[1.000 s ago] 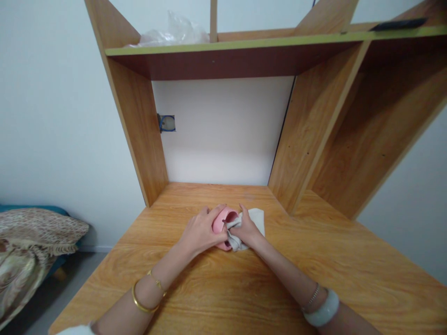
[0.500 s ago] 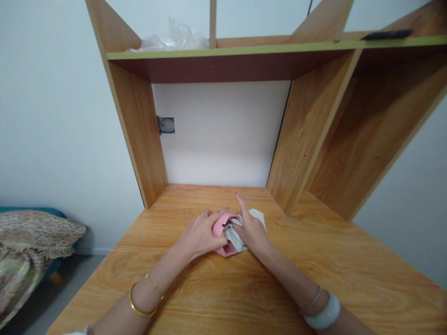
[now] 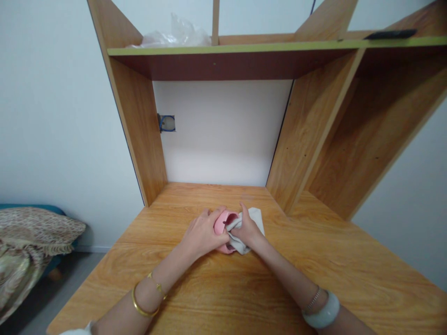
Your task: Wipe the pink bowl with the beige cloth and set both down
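Note:
My left hand (image 3: 204, 232) is wrapped round a pink hollow container (image 3: 220, 225) from its left side, just above the wooden desk top. The container lies tilted, its opening towards the right; its exact kind does not show. With my right hand (image 3: 250, 232) I grip a pale grey-white cloth (image 3: 256, 217), bunched at the container's opening. Part of the cloth is tucked in the mouth, and a loose corner spreads out behind my right hand. My right fingertips are hidden in the cloth, while the thumb sticks up.
The wooden desk (image 3: 209, 298) carries a shelf unit at its back, with an upper shelf (image 3: 223, 49) holding a clear plastic bag (image 3: 174, 35) and a dark object (image 3: 391, 34). An open socket box (image 3: 167, 123) shows in the wall. At left is a fringed blanket (image 3: 35, 232).
My right hand has turned slightly, its raised thumb now lower and a little further right. More of the cloth's corner shows. The left hand keeps its hold on the pink container.

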`<state>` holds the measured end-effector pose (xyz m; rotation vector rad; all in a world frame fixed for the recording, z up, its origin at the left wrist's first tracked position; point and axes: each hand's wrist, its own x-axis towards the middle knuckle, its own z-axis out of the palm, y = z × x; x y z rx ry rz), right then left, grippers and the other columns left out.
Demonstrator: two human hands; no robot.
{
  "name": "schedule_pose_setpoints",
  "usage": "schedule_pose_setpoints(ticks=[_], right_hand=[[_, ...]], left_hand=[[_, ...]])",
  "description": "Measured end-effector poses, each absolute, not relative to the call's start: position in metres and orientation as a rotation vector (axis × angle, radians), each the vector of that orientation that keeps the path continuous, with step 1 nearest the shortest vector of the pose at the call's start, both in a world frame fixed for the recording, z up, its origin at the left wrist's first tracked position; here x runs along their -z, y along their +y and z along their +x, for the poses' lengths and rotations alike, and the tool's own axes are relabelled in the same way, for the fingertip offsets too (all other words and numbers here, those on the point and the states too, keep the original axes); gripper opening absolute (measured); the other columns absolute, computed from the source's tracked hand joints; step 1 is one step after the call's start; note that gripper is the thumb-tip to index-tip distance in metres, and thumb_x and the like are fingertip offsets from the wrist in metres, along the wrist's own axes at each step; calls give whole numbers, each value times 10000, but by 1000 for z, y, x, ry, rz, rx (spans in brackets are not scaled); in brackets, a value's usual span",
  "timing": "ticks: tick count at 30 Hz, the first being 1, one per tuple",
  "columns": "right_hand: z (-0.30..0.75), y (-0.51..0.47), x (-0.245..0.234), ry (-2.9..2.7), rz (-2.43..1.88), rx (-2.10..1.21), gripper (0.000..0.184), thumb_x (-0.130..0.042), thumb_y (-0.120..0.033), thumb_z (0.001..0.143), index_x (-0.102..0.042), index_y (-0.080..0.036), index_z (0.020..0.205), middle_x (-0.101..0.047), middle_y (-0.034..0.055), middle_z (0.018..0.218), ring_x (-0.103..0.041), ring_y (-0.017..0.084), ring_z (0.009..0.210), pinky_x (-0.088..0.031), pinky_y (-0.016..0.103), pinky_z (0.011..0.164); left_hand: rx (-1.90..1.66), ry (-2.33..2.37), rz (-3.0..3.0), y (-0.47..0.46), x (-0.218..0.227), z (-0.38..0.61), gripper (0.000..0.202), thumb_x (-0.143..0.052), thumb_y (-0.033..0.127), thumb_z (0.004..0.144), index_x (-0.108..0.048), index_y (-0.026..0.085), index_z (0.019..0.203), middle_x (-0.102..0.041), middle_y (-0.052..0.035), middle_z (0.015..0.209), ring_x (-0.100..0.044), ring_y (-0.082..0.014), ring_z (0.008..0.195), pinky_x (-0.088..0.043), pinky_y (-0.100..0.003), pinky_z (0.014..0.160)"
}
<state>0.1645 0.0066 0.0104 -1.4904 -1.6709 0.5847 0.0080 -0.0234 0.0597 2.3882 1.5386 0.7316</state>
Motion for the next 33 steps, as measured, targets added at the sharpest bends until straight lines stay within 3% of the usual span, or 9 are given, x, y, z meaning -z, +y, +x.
schedule_pose_setpoints(ticks=[3,7,13,17,21,24,29,33], right_hand=[[168,6,-22,-1710,-1510,-373,840,-539,-111,607,-145,-168,1346,-594,21,795,-576,183,700,-447,289,627],[171,1,-30,-1835,-1422,-118,810,-496,-103,651,-129,-238,1361,-564,66,994,-567,209,843,-441,317,680],[175,-3,-32,-2032,-1412,-27,820,-476,-92,683,-75,-268,1377,-523,86,1039,-574,219,799,-440,316,641],[175,-1,-29,-1988,-1334,-112,765,-462,-117,694,-127,-245,1369,-539,82,1034,-555,217,848,-435,324,692],[177,4,-22,-1886,-1271,-295,706,-441,-132,699,-179,-194,1352,-579,15,782,-559,183,706,-436,295,651],[180,10,-17,-1694,-1305,-386,654,-419,-141,702,-226,-172,1327,-560,-17,679,-553,169,632,-440,280,611],[180,18,-10,-1382,-1271,-549,480,-432,-206,720,-380,-185,1196,-603,28,845,-575,178,799,-465,294,671],[172,19,-7,-1307,-1179,-736,349,-503,-283,689,-479,-178,1021,-616,61,943,-579,190,865,-475,317,711]], left_hand=[[-736,1498,2408,-24,-61,9,572,-548,344,683,-445,266,1241,-561,-70,991,-554,-249,873,-405,-336,802],[-686,1482,2429,-26,-63,10,591,-558,351,670,-438,270,1243,-560,-63,986,-559,-243,861,-413,-317,780],[-649,1430,2506,-26,-67,6,599,-561,347,670,-428,293,1251,-553,-57,930,-558,-247,815,-420,-322,739],[-630,1381,2584,-23,-67,4,601,-557,396,688,-398,336,1265,-539,-43,915,-552,-249,811,-420,-336,733],[-659,1462,2563,-20,-64,0,601,-479,448,765,-296,319,1324,-540,-52,985,-535,-257,910,-407,-355,779],[-818,1436,2440,-18,-57,0,676,-451,535,780,-214,270,1355,-501,-74,1142,-471,-263,1060,-367,-369,868],[-1047,1172,2168,-21,-38,12,894,-566,489,742,-23,171,1376,-294,-140,1360,-320,-256,1221,-286,-358,973],[-1115,1042,2015,-25,-33,21,841,-537,397,788,22,151,1367,-443,-135,1238,-458,-220,1098,-378,-322,897]])
